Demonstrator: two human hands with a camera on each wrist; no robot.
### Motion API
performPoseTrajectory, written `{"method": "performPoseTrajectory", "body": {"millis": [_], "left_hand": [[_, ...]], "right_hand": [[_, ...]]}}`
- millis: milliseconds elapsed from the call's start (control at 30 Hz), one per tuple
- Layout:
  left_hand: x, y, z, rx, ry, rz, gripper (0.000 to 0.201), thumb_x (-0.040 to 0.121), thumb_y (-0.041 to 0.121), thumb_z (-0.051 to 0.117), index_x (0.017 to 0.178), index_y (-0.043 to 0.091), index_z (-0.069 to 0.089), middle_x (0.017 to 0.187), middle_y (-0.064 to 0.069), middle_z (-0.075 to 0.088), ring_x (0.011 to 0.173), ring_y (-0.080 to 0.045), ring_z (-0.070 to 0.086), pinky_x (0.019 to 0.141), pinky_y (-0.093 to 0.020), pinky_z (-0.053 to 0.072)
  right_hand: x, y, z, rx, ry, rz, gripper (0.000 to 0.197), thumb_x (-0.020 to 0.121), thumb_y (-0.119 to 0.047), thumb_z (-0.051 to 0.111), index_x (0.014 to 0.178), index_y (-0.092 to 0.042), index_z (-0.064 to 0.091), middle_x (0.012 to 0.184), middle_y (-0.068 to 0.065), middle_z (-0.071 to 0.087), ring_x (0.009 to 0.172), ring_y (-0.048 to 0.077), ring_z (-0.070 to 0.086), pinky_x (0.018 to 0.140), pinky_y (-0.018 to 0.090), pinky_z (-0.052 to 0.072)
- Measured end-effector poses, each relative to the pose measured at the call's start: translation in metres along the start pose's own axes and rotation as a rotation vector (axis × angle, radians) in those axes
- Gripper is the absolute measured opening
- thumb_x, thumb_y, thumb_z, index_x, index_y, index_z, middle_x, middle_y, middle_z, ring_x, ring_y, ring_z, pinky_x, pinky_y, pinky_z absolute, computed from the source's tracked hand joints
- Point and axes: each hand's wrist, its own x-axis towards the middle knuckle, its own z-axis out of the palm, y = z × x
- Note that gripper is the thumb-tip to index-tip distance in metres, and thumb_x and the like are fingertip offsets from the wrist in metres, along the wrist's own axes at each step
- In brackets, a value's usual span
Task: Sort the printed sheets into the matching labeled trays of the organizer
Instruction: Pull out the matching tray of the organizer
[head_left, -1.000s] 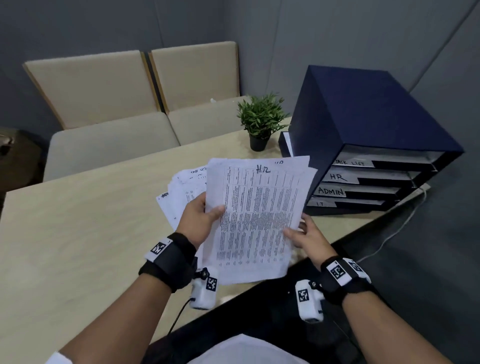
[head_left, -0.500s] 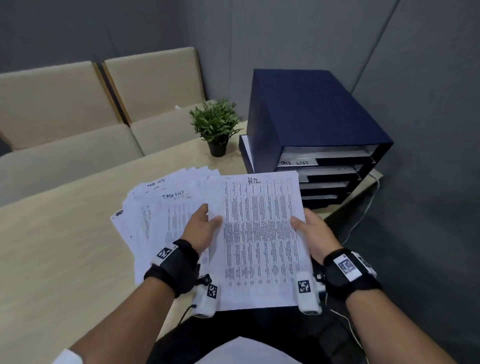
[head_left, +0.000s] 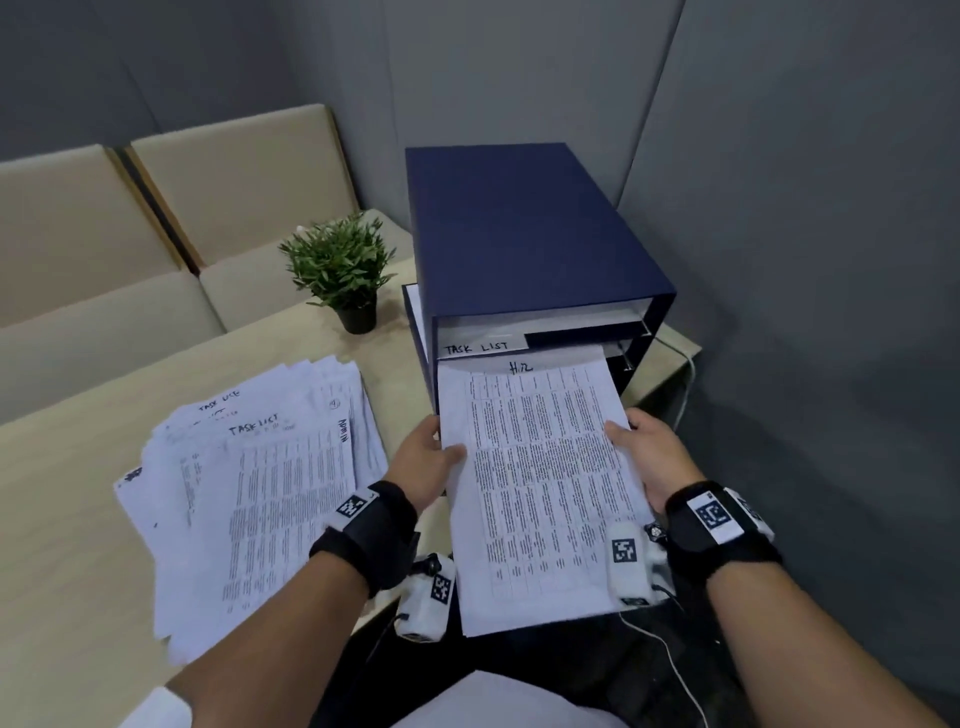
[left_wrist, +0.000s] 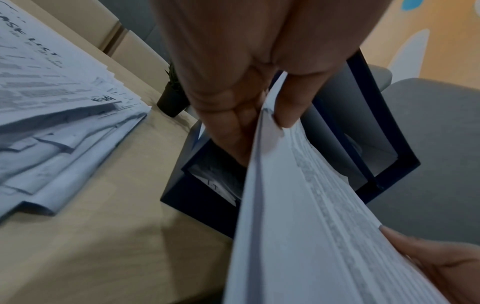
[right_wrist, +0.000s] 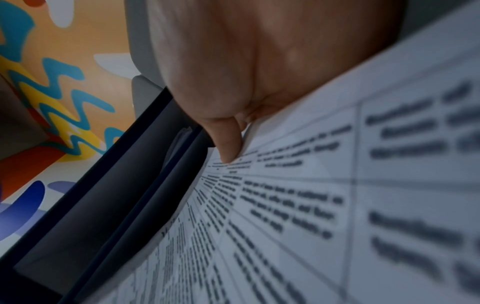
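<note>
At organizer (head_left: 519, 234) mouth, two-handed sheet (head_left: 540, 483).

The organizer (head_left: 519, 234) is positioned at the right rear of the table (head_left: 67, 545), against the wall corner. A potted plant (head_left: 340, 270) is placed just left of it. A fanned pile of sheets (head_left: 260, 493) is spread on the table, left of the organizer. 1 sheet (head_left: 540, 483) is held before the organizer, between the left hand (head_left: 423, 462) and the right hand (head_left: 652, 452), its far edge located just below the "TASK LIST" tray (head_left: 478, 347). 2 seats (head_left: 156, 234) are located behind the table.
</note>
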Motion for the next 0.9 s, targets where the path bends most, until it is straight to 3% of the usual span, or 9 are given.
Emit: {"method": "performPoseTrajectory", "body": {"millis": [133,267,367,500,633,700,800,833,900], "left_hand": [[0.011,0.007,0.013,0.016,0.054,0.016,0.022,0.094,0.005,0.052,0.106,0.022,0.054,0.112,-0.01,0.068,0.097,-0.03,0.068,0.09,-0.05,0.053],[0.015,0.01,0.024,0.0,0.096,0.019,0.016,0.094,0.004,0.051,0.108,0.013,0.051,0.098,-0.009,0.066,0.069,-0.016,0.065,0.06,-0.028,0.051],[0.016,0.009,0.028,0.005,0.131,0.024,0.023,0.092,-0.002,0.049,0.108,0.014,0.053,0.101,-0.009,0.069,0.077,-0.02,0.067,0.07,-0.035,0.055],[0.023,0.008,0.03,-0.028,0.275,0.053,0.023,0.092,-0.001,0.049,0.1,0.02,0.055,0.102,-0.013,0.07,0.093,-0.032,0.067,0.086,-0.045,0.053],[0.028,0.014,0.034,-0.086,0.384,0.072,0.02,0.095,0.002,0.046,0.097,0.021,0.052,0.092,-0.012,0.065,0.076,-0.027,0.061,0.074,-0.038,0.05],[0.029,0.015,0.034,-0.124,0.382,0.073,0.017,0.093,0.002,0.048,0.103,0.015,0.053,0.082,-0.008,0.063,0.068,-0.022,0.057,0.068,-0.035,0.047],[0.024,0.015,0.035,-0.12,0.321,0.05,0.025,0.093,0.002,0.049,0.116,0.009,0.049,0.06,0.001,0.06,0.05,-0.015,0.052,0.057,-0.03,0.044],[0.022,0.014,0.036,-0.13,0.286,0.034,0.027,0.093,0.002,0.048,0.119,0.008,0.047,0.065,-0.001,0.064,0.052,-0.015,0.056,0.057,-0.03,0.048],[0.019,0.013,0.037,-0.159,0.245,-0.004,0.032,0.092,0.0,0.046,0.122,0.011,0.046,0.096,-0.009,0.067,0.075,-0.022,0.064,0.057,-0.033,0.055]], "right_hand": [[0.018,-0.011,-0.01,0.026,-0.032,-0.014,0.017,0.098,-0.007,0.05,0.096,-0.016,0.064,0.105,0.012,0.07,0.093,0.028,0.067,0.089,0.045,0.052],[0.031,-0.027,-0.013,0.084,-0.033,-0.06,0.016,0.099,-0.008,0.05,0.103,-0.014,0.064,0.106,0.009,0.07,0.095,0.026,0.067,0.082,0.037,0.053],[0.038,-0.034,-0.011,0.169,-0.044,-0.092,0.015,0.099,-0.008,0.049,0.105,-0.01,0.063,0.106,0.011,0.07,0.09,0.024,0.068,0.075,0.033,0.053],[0.041,-0.032,-0.016,0.177,-0.171,-0.074,0.015,0.097,-0.009,0.054,0.109,-0.01,0.061,0.109,0.013,0.07,0.093,0.023,0.07,0.078,0.036,0.054],[0.038,-0.022,-0.027,0.055,-0.444,0.032,0.03,0.095,0.003,0.049,0.119,-0.013,0.058,0.115,0.008,0.069,0.098,0.021,0.069,0.075,0.029,0.057],[0.041,-0.02,-0.028,0.034,-0.432,0.036,0.033,0.094,0.007,0.047,0.121,-0.01,0.056,0.118,0.012,0.067,0.098,0.023,0.068,0.077,0.031,0.057],[0.048,-0.026,-0.022,0.103,-0.269,0.0,0.031,0.096,0.004,0.048,0.123,-0.009,0.054,0.112,0.011,0.068,0.091,0.024,0.067,0.071,0.034,0.058],[0.05,-0.03,-0.019,0.137,-0.227,-0.009,0.03,0.097,0.003,0.047,0.124,-0.009,0.053,0.108,0.009,0.068,0.089,0.023,0.067,0.067,0.033,0.058],[0.052,-0.038,-0.011,0.188,-0.185,-0.033,0.028,0.098,0.001,0.046,0.123,-0.009,0.054,0.102,0.007,0.068,0.087,0.02,0.067,0.062,0.029,0.058]]}}
